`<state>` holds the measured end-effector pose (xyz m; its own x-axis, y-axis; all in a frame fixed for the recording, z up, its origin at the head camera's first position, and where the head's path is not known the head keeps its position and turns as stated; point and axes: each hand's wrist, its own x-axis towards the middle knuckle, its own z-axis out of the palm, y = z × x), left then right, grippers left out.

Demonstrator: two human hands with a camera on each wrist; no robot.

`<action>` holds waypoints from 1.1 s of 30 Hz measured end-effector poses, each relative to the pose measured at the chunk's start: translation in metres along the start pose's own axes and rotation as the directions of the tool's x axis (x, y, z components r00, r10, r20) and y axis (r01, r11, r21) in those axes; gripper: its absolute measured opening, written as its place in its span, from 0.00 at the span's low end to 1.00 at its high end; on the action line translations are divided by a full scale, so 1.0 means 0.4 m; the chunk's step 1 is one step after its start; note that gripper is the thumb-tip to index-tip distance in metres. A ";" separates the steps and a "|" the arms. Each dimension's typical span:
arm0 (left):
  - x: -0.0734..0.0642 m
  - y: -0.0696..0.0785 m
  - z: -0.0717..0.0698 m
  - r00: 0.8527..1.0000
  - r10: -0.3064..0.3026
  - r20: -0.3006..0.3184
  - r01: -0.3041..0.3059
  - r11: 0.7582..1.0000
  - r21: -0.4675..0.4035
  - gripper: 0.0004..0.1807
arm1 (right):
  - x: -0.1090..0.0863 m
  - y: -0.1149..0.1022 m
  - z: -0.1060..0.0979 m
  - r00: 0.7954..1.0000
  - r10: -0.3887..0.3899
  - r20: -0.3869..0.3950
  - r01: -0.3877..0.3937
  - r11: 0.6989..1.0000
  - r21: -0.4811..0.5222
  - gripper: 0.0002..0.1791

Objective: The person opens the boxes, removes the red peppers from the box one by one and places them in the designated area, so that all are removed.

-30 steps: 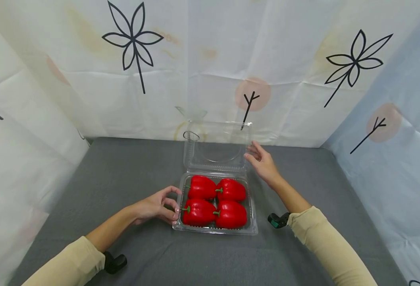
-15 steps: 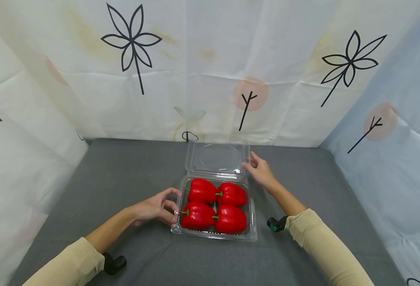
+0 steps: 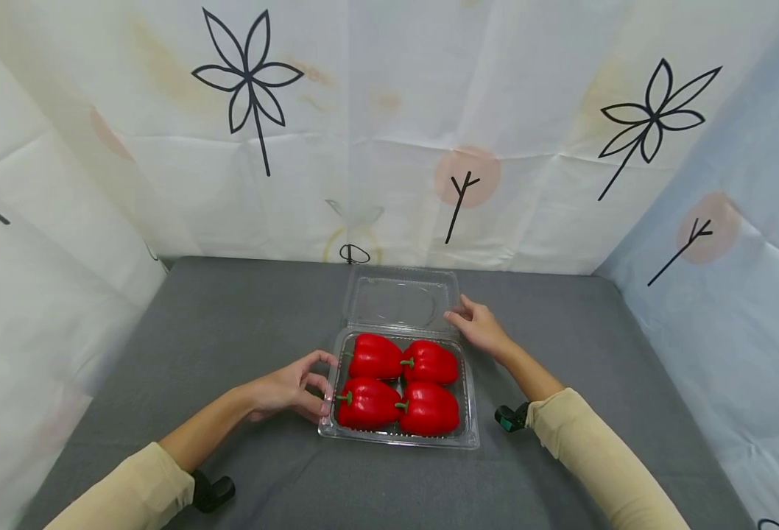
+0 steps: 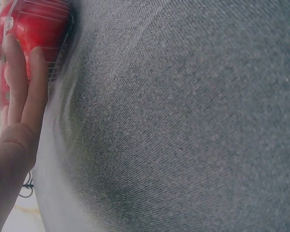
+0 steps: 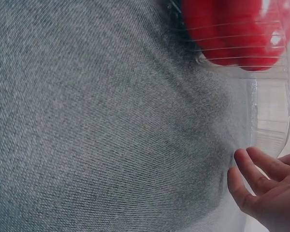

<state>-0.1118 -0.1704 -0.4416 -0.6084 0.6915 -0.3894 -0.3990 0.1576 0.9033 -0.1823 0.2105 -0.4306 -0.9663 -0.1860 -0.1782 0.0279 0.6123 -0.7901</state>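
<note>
A clear plastic clamshell container (image 3: 399,442) sits on the grey tabletop, its base holding several red bell peppers (image 3: 367,403) with green stems, laid in two rows. Its transparent lid (image 3: 399,294) is folded back toward the rear curtain. The left hand (image 3: 294,386) grips the base's left rim; in the left wrist view the rim runs between the thumb and the fingers (image 4: 34,92). At the lid's right edge is the right hand (image 3: 482,327), thumb overlapping the lid near the hinge. In the right wrist view its fingers (image 5: 261,179) are spread and loosely bent beside the lid.
Grey cloth (image 3: 250,309) covers the table. A white patterned curtain (image 3: 389,132) stands along the back edge, with further curtain panels at both sides. Each wrist carries a black camera mount (image 3: 212,492) near the sleeve.
The lid has swung back and down from a raised tilt to lying nearly flat. The right hand has come slightly down and nearer with it; the left hand stays at the rim.
</note>
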 end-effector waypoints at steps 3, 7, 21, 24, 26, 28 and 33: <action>0.001 -0.003 -0.004 1.000 -0.005 -0.012 0.005 1.000 -0.004 0.33 | 0.002 0.004 0.001 1.000 -0.001 0.006 0.001 1.000 -0.009 0.42; 0.004 -0.007 -0.007 1.000 0.004 -0.027 -0.005 1.000 -0.024 0.29 | -0.002 0.004 -0.002 1.000 0.001 -0.017 -0.002 0.998 -0.065 0.43; 0.003 -0.001 0.000 0.998 0.061 -0.020 -0.062 0.997 -0.049 0.26 | -0.098 -0.051 -0.047 0.965 -0.263 -0.022 0.258 0.956 -0.138 0.47; 0.004 -0.001 0.000 0.997 0.079 -0.018 -0.080 0.995 -0.059 0.25 | -0.125 -0.061 -0.045 0.933 -0.358 0.034 0.359 0.924 -0.128 0.47; 0.006 -0.002 -0.001 0.996 0.089 -0.017 -0.090 0.994 -0.065 0.24 | -0.143 -0.067 -0.041 0.905 -0.417 0.082 0.424 0.900 -0.104 0.48; 0.007 -0.004 -0.001 0.995 0.097 -0.019 -0.099 0.993 -0.071 0.24 | -0.160 -0.070 -0.036 0.881 -0.457 0.126 0.468 0.880 -0.082 0.49; 0.009 -0.008 -0.003 0.993 0.115 -0.022 -0.117 0.990 -0.082 0.23 | -0.190 -0.070 -0.017 0.843 -0.499 0.201 0.513 0.858 -0.021 0.55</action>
<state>-0.1136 -0.1694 -0.4461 -0.6652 0.6896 -0.2864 -0.3803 0.0172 0.9247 -0.1116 0.2127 -0.3911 -0.7770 -0.6167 0.1265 -0.4773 0.4460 -0.7571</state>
